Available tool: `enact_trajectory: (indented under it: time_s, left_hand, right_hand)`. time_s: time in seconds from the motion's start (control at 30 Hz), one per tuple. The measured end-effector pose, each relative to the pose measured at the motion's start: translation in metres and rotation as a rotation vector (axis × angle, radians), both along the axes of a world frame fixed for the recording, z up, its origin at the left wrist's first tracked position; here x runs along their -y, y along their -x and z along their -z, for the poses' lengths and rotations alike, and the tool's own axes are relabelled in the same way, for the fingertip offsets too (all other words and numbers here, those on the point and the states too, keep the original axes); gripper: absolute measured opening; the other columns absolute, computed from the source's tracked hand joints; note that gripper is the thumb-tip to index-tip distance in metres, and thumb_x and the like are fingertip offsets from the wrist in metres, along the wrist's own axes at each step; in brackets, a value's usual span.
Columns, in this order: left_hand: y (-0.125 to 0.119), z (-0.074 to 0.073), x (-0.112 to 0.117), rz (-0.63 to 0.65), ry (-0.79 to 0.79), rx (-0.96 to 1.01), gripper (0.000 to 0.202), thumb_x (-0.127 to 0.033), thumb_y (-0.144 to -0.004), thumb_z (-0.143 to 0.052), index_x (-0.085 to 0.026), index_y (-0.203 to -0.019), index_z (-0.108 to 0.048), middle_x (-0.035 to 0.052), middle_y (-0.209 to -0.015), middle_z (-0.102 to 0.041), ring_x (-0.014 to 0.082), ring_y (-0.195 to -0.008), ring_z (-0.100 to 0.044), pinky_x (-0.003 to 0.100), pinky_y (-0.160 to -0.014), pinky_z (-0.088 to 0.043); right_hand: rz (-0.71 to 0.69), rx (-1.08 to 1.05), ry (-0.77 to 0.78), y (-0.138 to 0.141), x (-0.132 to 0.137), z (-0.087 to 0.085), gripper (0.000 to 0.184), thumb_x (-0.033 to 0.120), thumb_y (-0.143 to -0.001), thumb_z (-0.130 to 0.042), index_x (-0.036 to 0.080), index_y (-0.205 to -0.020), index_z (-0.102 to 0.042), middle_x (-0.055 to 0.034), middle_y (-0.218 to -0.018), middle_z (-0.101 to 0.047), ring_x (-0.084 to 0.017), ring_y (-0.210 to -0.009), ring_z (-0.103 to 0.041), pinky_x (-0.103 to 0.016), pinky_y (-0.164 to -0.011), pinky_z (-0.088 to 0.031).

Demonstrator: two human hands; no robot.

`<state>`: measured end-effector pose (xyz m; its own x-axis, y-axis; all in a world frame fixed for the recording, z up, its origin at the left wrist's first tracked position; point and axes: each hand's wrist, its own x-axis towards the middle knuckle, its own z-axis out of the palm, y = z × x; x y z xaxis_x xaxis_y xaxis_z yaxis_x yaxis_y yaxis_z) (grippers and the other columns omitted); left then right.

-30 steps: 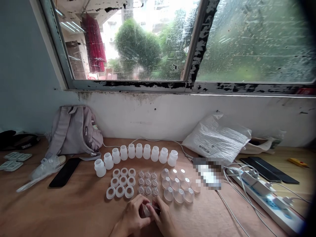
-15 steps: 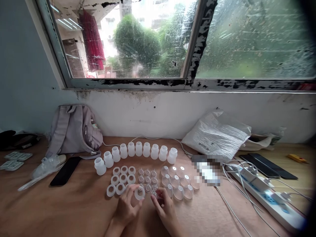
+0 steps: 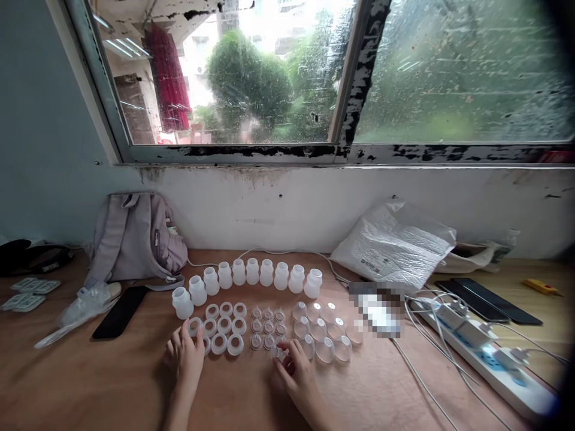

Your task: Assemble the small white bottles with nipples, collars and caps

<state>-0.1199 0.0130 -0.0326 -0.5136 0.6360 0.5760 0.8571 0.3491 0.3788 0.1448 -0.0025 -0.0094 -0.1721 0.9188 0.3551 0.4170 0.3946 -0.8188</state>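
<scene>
My left hand [image 3: 185,356] pinches a white translucent collar ring [image 3: 194,326] at the left edge of several matching rings [image 3: 223,324] laid in rows. Its fingers partly cover one ring below. My right hand [image 3: 297,372] is closed on a clear bottle nipple [image 3: 278,353], partly hidden by the fingers, just in front of the rows of clear nipples [image 3: 268,326]. Right of these, clear dome caps [image 3: 318,329] stand grouped, close to my right fingers. Behind everything, several small frosted baby bottles [image 3: 252,271] stand upright and uncapped in a curved line.
A black phone [image 3: 120,312], a plastic bag [image 3: 85,304] and a grey backpack [image 3: 135,236] are on the left. At the right are a silvery mailer bag [image 3: 398,245], a power strip [image 3: 489,362] with loose cables, dark flat devices [image 3: 496,302] and a yellow cutter [image 3: 541,287].
My left hand has carried the collar ring from the middle to the left side of the ring rows. My right hand stays almost in place, still holding the nipple.
</scene>
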Motion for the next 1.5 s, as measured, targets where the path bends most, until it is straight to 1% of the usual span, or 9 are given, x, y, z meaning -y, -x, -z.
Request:
enact_trajectory:
  time_s: [0.17,0.47,0.53,0.67,0.77,1.0,1.2,1.33,1.5]
  left_hand:
    - [0.003,0.000,-0.002,-0.051,0.039,0.006,0.042,-0.039,-0.082,-0.037,-0.009,-0.108,-0.052,0.0158,-0.097,-0.055,0.0265,-0.084,-0.050,0.038,-0.075,-0.038]
    - [0.003,0.002,0.000,-0.028,0.108,0.139,0.039,-0.037,-0.082,-0.038,-0.016,-0.113,-0.045,0.0124,-0.098,-0.059,0.0299,-0.098,-0.048,0.044,-0.080,-0.036]
    - [0.004,0.001,-0.001,0.022,0.060,0.123,0.038,-0.036,-0.082,-0.037,-0.015,-0.112,-0.046,0.0128,-0.099,-0.059,0.0286,-0.100,-0.048,0.043,-0.082,-0.036]
    - [-0.003,-0.004,-0.002,0.180,-0.151,0.034,0.033,-0.034,-0.081,-0.040,-0.014,-0.104,-0.052,0.0132,-0.102,-0.058,0.0257,-0.100,-0.050,0.039,-0.087,-0.035]
    - [-0.013,-0.011,-0.002,0.278,-0.213,-0.016,0.027,-0.030,-0.080,-0.044,-0.017,-0.100,-0.054,0.0108,-0.104,-0.058,0.0253,-0.101,-0.049,0.039,-0.088,-0.035]
    - [-0.037,-0.024,0.006,0.499,-0.223,-0.030,0.017,-0.022,-0.079,-0.046,-0.017,-0.091,-0.057,0.0077,-0.093,-0.062,0.0218,-0.095,-0.052,0.037,-0.089,-0.036]
    - [-0.059,-0.027,0.015,0.730,-0.120,0.005,0.017,-0.019,-0.081,-0.043,-0.018,-0.088,-0.058,0.0060,-0.087,-0.062,0.0197,-0.088,-0.055,0.035,-0.080,-0.042]
    - [-0.063,-0.025,0.015,0.775,-0.110,0.010,0.018,-0.020,-0.082,-0.042,-0.018,-0.086,-0.059,0.0053,-0.083,-0.062,0.0189,-0.083,-0.057,0.034,-0.076,-0.044]
    - [-0.061,-0.024,0.013,0.752,-0.101,-0.006,0.017,-0.021,-0.081,-0.042,-0.018,-0.083,-0.059,0.0057,-0.081,-0.062,0.0199,-0.081,-0.057,0.035,-0.075,-0.043]
  right_hand:
    - [-0.033,0.012,0.024,0.001,0.000,0.001,0.016,0.016,-0.078,-0.045,0.020,-0.092,-0.051,-0.0037,-0.086,-0.049,-0.011,-0.056,-0.051,-0.023,-0.053,-0.045]
    - [-0.036,0.031,-0.013,0.001,0.000,-0.002,0.023,0.011,-0.072,-0.045,0.019,-0.093,-0.050,-0.0028,-0.080,-0.053,-0.012,-0.059,-0.053,-0.024,-0.055,-0.045]
    - [-0.038,0.037,-0.027,0.001,0.000,0.001,0.024,0.011,-0.072,-0.045,0.019,-0.093,-0.050,-0.0018,-0.077,-0.053,-0.012,-0.059,-0.053,-0.023,-0.055,-0.045]
    - [-0.040,0.061,-0.048,0.000,-0.002,0.009,0.023,0.012,-0.073,-0.046,0.020,-0.094,-0.050,0.0011,-0.069,-0.053,-0.011,-0.057,-0.052,-0.021,-0.054,-0.043]
    - [-0.055,0.086,-0.044,0.000,-0.002,0.012,0.024,0.012,-0.073,-0.046,0.020,-0.095,-0.049,0.0026,-0.065,-0.052,-0.011,-0.056,-0.051,-0.020,-0.054,-0.042]
    - [-0.127,0.208,-0.034,0.007,-0.001,0.007,0.026,0.012,-0.074,-0.046,0.021,-0.099,-0.048,0.0012,-0.071,-0.055,-0.012,-0.058,-0.051,-0.021,-0.057,-0.041]
    - [-0.178,0.265,-0.098,0.020,-0.003,0.007,0.030,0.009,-0.074,-0.045,0.022,-0.100,-0.047,-0.0018,-0.086,-0.057,-0.013,-0.064,-0.054,-0.021,-0.060,-0.041]
    - [-0.192,0.248,-0.107,0.021,-0.005,0.011,0.030,0.007,-0.072,-0.046,0.022,-0.098,-0.048,-0.0015,-0.086,-0.057,-0.012,-0.065,-0.054,-0.021,-0.060,-0.041]
    - [-0.205,0.211,-0.077,0.019,-0.003,0.003,0.026,0.011,-0.075,-0.046,0.021,-0.099,-0.049,-0.0017,-0.081,-0.055,-0.012,-0.061,-0.050,-0.021,-0.058,-0.040]
